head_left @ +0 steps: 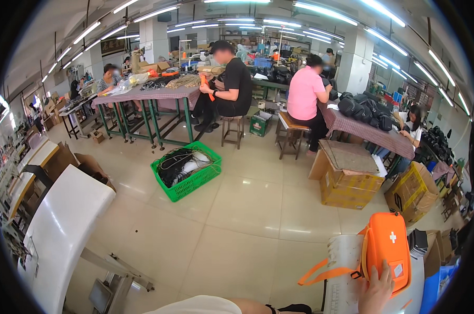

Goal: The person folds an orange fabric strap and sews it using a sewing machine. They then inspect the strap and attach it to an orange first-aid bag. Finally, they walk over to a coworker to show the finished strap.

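Note:
An orange first-aid case [387,246] with a white cross and a small clear window stands at the lower right on a pale worktop [341,298]. My right hand [378,285] rests against its lower front, fingers stretched out and not wrapped round it. From the case's left side an orange strap [328,273] with a black buckle hangs in a loop. My left hand does not show. A white sleeve [200,305] and a strip of bare skin lie along the bottom edge.
On the tiled floor ahead stands a green crate [192,183] with black and white material. Cardboard boxes [352,188] and a blue bin [436,293] are at right, a white table [64,225] at left. People sit at cloth-covered tables [153,94]; one holds an orange piece [204,86].

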The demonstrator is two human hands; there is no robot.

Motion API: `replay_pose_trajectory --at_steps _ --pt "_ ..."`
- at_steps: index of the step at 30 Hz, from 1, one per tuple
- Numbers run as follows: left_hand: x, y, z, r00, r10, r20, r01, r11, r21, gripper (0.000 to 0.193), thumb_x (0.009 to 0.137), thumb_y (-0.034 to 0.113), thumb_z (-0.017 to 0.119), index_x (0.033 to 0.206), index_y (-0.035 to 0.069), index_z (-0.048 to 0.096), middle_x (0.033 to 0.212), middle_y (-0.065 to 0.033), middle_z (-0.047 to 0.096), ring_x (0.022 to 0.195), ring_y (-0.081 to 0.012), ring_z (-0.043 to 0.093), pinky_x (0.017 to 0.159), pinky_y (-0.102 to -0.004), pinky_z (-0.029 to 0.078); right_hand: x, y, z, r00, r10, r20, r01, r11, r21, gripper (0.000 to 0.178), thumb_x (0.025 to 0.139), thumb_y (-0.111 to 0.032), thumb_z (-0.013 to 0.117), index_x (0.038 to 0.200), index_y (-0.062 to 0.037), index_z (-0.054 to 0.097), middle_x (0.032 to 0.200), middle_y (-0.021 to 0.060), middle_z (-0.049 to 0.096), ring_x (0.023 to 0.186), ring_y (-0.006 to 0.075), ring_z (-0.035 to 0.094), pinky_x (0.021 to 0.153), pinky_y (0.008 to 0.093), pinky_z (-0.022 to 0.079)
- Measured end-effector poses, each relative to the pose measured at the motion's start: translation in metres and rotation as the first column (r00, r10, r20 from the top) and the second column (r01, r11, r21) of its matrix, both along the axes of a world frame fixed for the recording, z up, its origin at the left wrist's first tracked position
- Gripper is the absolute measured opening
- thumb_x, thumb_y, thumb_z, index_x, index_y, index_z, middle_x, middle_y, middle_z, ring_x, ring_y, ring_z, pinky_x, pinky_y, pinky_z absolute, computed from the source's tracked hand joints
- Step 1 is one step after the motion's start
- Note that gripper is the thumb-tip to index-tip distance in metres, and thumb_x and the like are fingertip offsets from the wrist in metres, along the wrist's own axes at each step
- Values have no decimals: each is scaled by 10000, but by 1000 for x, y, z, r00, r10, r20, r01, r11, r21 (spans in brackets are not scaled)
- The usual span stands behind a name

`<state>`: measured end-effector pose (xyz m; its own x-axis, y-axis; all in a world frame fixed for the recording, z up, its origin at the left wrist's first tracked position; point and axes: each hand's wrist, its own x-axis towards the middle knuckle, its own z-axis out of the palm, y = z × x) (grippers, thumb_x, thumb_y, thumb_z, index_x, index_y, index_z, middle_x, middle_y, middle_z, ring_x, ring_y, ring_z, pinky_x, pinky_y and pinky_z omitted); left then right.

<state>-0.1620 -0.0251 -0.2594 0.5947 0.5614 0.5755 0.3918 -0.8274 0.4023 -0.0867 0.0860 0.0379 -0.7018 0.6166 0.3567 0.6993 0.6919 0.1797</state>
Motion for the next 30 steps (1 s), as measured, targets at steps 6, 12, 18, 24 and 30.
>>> replay_pose_trajectory --at_steps 6,12,18,24,30 --pt "-3 0 3 997 -6 -76 4 1000 -22 162 789 266 583 833 135 669 959 3 647 1090 -264 547 880 -498 394 -1 4 -2 1000 14 8 -14 1000 20 408 810 -245 644 1182 -88 587 1251 213 516 1127 372 502 974 458 394" --pt "0 0 0 1000 10 -24 -10 1000 -1 149 795 264 587 828 145 669 959 14 652 1096 -256 550 870 -498 401 1 4 -3 1000 2 -4 -2 1000 21 408 810 -241 641 1182 -85 581 1237 209 525 1117 371 508 971 458 398" --pt "1 -2 -2 1000 21 -11 -21 999 26 141 789 256 587 826 147 668 953 15 651 1086 -254 553 886 -495 396 -1 -1 4 999 3 -32 -5 999 -49 406 804 -214 644 1176 -70 569 1215 197 539 1071 373 531 931 445 432" --pt "2 2 4 997 0 -71 -1 1000 -11 152 790 267 589 838 151 674 964 10 651 1095 -258 546 902 -505 386 1 3 0 998 29 -50 -27 999 46 382 814 -208 637 1162 -65 572 1184 181 557 1022 362 556 890 438 458" --pt "5 3 -8 999 -49 -17 49 999 -3 186 820 283 562 844 133 670 1004 -24 646 1115 -277 533 926 -515 376 2 4 -2 995 78 -56 -71 991 109 355 837 -230 620 1150 -67 583 1176 184 560 1024 363 556 869 446 469"
